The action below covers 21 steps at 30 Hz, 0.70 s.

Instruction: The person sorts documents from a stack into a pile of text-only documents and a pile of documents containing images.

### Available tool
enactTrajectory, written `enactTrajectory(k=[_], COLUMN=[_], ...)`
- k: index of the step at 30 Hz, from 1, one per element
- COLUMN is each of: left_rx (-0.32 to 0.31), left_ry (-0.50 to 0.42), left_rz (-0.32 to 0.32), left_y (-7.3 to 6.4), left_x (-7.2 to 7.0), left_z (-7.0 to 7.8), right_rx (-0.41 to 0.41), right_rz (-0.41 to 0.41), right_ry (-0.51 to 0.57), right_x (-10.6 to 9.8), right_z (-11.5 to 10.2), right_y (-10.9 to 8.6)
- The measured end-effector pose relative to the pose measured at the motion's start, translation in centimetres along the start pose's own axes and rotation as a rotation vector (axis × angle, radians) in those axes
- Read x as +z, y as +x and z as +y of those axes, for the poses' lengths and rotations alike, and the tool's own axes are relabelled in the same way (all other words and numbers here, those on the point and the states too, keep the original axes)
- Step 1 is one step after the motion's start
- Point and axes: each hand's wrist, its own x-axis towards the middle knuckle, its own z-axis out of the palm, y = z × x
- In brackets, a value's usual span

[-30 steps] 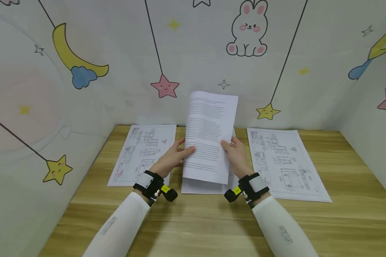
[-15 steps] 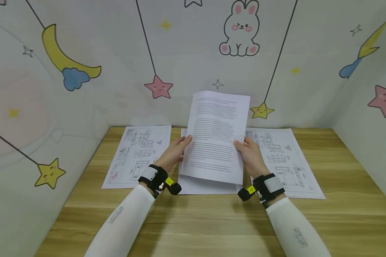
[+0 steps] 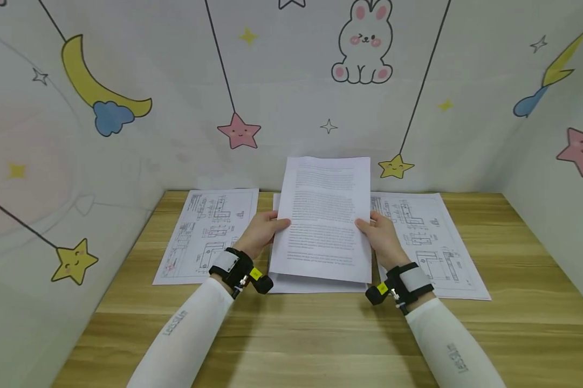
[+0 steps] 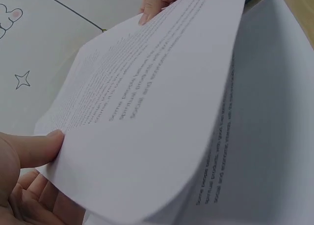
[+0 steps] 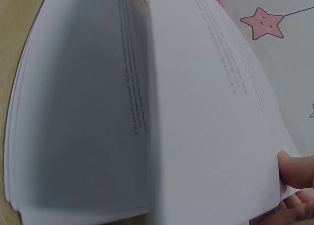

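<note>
A printed sheet of paper (image 3: 322, 221), covered in lines of text, is held up and tilted in front of me. My left hand (image 3: 259, 234) pinches its left edge, thumb on the printed face and fingers behind. At the opposite edge my right hand (image 3: 381, 237) pinches it the same way. Below the sheet, a stack of printed papers (image 3: 315, 285) lies on the table, mostly covered in the head view. The left wrist view shows text on the stack's top page (image 4: 274, 137), and in the right wrist view the stack's edges (image 5: 14, 137) show several layers.
Technical drawings lie on both sides: a left drawing sheet (image 3: 204, 237) and a right drawing sheet (image 3: 432, 248), which reaches close to the stack. The wooden table (image 3: 315, 345) ends at a back wall (image 3: 291, 81) hung with a cartoon-printed cloth.
My right hand moved right along with the sheet's edge, which spread from a narrower, curved shape to flat. Over the last half second the sheet came down and tilted back toward the stack.
</note>
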Motion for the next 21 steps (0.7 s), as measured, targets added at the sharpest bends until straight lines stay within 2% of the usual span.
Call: enactTrajectory(k=[6,12,21], left_rx=[0.009,-0.001,-0.051], left_ry=[0.088,0.192,0.348], left_rz=[0.022,0.011,0.050], left_y=[-0.5,-0.7,-0.9], left_x=[-0.1,-0.3,-0.2], left_z=[-0.5,-1.2,-1.8], right_rx=[0.015,0.030,-0.093], right_rz=[0.031,0.011,-0.079], right_ry=[-0.179,-0.288,-0.474], right_x=[0.4,0.4,0.6], right_z=[0.0,-0.2,0.8], right_y=[0.5,0.6,1.3])
